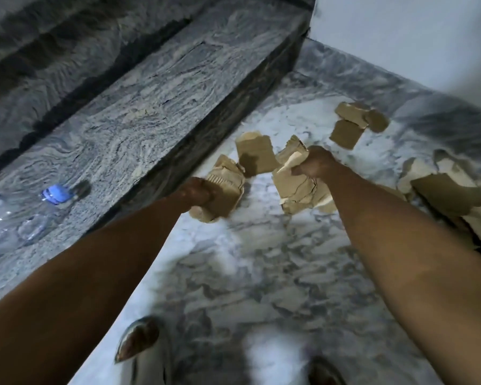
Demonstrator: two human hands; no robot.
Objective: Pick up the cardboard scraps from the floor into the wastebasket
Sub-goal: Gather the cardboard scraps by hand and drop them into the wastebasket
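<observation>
My left hand [196, 191] is closed around a bunch of brown cardboard scraps [225, 190], held above the marble floor. A second wad of torn cardboard [295, 184] is clenched in my right hand [315, 162]. One loose scrap [254, 154] lies on the floor between and beyond both hands. Two more pieces [356, 123] rest farther off near the wall. A larger heap of torn cardboard [450, 190] sits at the right edge. No wastebasket is in view.
A raised grey granite step [150, 115] runs diagonally along the left, with a clear plastic bottle with a blue cap [39, 209] lying on it. A white wall [400, 31] closes the far right corner. My feet [136, 340] show at the bottom.
</observation>
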